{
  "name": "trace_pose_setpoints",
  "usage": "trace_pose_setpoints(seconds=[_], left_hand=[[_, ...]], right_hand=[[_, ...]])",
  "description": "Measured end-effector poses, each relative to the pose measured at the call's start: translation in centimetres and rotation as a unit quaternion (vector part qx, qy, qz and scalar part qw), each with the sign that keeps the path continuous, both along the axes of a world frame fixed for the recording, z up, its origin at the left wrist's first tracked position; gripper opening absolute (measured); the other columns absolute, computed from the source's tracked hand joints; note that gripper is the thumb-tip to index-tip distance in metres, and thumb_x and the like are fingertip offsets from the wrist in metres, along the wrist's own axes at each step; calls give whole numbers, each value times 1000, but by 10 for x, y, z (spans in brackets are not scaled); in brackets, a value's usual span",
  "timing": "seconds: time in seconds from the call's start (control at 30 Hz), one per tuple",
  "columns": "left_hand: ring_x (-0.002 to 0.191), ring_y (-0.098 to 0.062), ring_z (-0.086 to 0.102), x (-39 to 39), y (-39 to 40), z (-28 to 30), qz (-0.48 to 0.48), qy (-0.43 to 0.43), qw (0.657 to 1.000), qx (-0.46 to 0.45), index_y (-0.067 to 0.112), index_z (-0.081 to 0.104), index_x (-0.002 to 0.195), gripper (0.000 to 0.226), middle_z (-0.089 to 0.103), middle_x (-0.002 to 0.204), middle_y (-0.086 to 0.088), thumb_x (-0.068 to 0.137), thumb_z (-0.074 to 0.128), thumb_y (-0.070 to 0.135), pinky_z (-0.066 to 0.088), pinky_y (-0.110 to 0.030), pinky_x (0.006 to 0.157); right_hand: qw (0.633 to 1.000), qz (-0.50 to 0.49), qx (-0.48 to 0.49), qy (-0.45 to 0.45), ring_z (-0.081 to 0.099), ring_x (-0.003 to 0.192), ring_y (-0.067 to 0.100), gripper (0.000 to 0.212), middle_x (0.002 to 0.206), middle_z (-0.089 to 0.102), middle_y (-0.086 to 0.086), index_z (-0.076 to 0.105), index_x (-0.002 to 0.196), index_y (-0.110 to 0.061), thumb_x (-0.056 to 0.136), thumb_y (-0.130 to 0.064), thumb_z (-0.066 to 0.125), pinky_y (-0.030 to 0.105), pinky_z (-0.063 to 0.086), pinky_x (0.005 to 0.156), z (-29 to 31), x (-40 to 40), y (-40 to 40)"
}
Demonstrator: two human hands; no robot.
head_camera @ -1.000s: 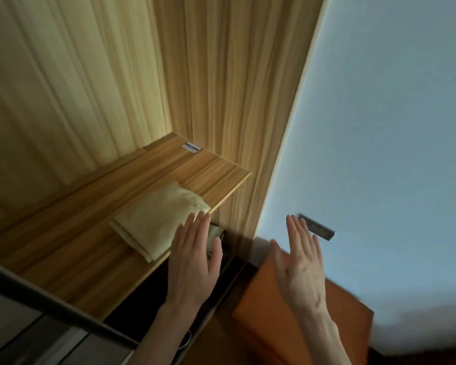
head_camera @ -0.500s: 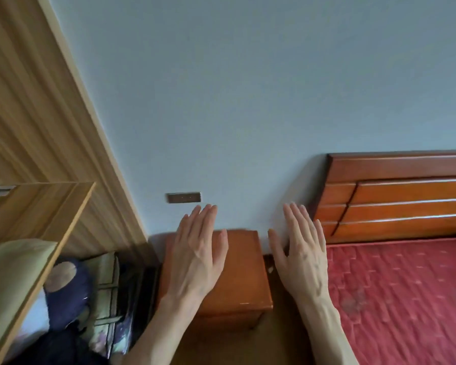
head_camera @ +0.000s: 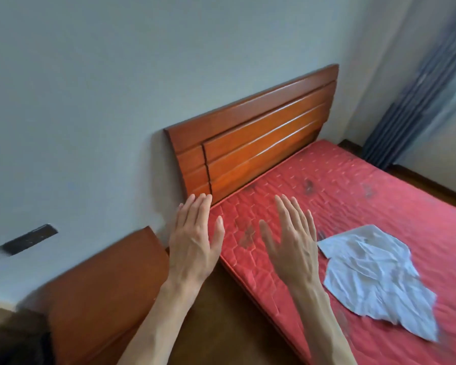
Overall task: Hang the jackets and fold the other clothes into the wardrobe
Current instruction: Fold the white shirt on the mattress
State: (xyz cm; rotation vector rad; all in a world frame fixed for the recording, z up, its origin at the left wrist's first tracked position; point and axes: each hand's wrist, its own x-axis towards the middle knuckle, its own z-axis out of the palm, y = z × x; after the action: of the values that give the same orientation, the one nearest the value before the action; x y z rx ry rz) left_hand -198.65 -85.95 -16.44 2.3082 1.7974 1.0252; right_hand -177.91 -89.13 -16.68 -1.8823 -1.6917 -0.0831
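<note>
1. Left hand (head_camera: 195, 241): raised, back toward the camera, fingers straight and together, grasping nothing. It is seen in front of the corner where the headboard (head_camera: 258, 135) meets the mattress (head_camera: 353, 185).
2. Right hand (head_camera: 292, 241): raised, fingers straight and slightly spread, grasping nothing. It is seen over the mattress edge nearest the floor (head_camera: 221, 325).
3. Garment (head_camera: 374, 275): one pale, crumpled piece of clothing lies flat on the red mattress, near its front edge, just beside the right hand and apart from it.
4. Nightstand (head_camera: 103, 293): stands against the wall (head_camera: 116, 75), beside the head corner of the bed.
5. Curtain (head_camera: 416, 101): hangs at the far corner of the room.
</note>
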Motion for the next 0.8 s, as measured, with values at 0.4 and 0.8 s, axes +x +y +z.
trace_pose_setpoints(seconds=[0.4,0.8], left_hand=[[150,-22,39,263,-42,-21,-205,-26,978,0,10,52,149,51,55,152,-8,108,45,39,35,-50,122],[145,-23,47,425,-52,-49,-321,37,946,-2,11,57,145,53,60,146,-7,108,39,44,33,-46,123]], right_hand=[[980,-192,-3,45,24,158,15,62,166,38,-2,40,160,-19,107,-50,45,42,14,131,-24,228,-123],[954,-290,-15,72,28,157,20,63,165,40,2,43,158,-20,104,-52,43,49,16,130,-38,365,-181]])
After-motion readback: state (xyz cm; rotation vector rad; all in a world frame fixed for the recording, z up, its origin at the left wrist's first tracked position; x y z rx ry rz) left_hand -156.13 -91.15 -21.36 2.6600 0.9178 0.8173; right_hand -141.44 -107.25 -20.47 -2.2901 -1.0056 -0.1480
